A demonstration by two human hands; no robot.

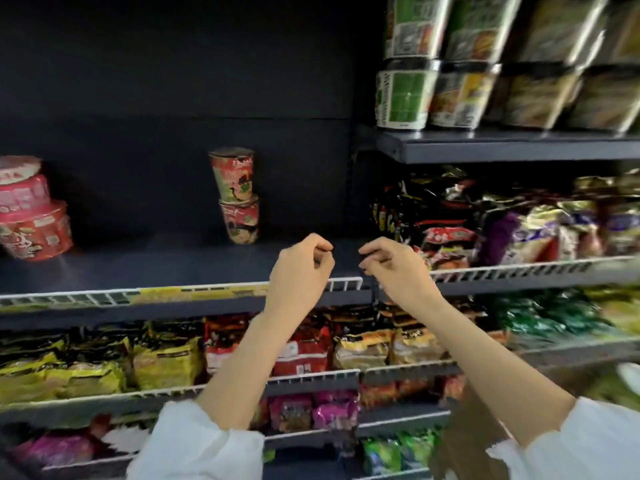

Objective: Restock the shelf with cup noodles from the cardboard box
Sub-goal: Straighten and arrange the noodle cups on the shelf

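Two red cup noodles (237,195) stand stacked on the dark shelf (166,268), toward its back. My left hand (300,268) and my right hand (389,266) hover side by side just above the shelf's white wire front rail (343,284), to the right of the stack and in front of it. Both hands have loosely curled fingers and hold nothing. The cardboard box is out of view.
Stacked red noodle bowls (33,211) sit at the shelf's left end. Green bowls (408,81) fill the upper right shelf. Noodle packets (502,223) crowd the shelf to the right, and more packets (166,362) fill the lower shelves.
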